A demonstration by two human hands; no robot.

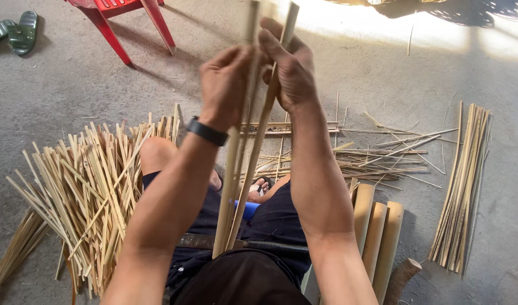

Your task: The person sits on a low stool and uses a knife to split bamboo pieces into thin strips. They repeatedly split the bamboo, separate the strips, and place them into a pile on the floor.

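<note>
I sit low with my knees apart and hold a long bamboo piece (236,181) upright in front of me. It is split lengthwise into two strips that spread apart toward the top. My left hand (225,85), with a black band on the wrist, grips the left strip. My right hand (290,70) grips the right strip, thumb raised along it. The lower end rests at my lap, where a dark blade or strap (253,244) lies across my thighs.
A big loose heap of thin bamboo strips (83,192) lies at my left. Wider bamboo slats (377,231) lean by my right leg, a neat strip bundle (465,186) farther right, scraps (372,158) ahead. Red plastic chair (123,17) and green sandals (16,31) stand at the back.
</note>
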